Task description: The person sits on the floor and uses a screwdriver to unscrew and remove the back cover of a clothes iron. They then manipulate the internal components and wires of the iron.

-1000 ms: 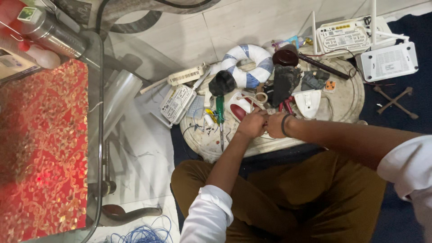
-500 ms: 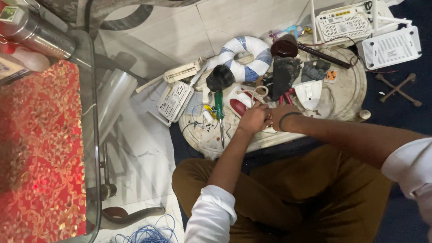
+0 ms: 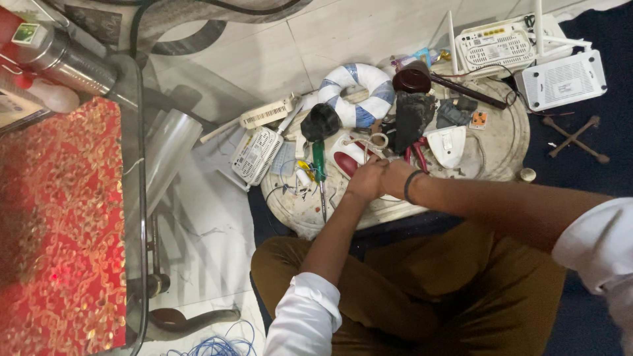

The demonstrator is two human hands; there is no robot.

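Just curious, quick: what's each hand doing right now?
Left hand: curled beside the red-and-white casing; its grip cannot be told.
Right hand: pressed against the left; what it holds cannot be told.

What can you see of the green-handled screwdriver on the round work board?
The green-handled screwdriver lies flat on the round work board, near its left side. Its translucent green handle, plastic by the look, points away from the person; the thin metal shaft runs back toward them. A small yellow piece and thin loose wires lie right beside it. The left hand works just to its right without touching it.
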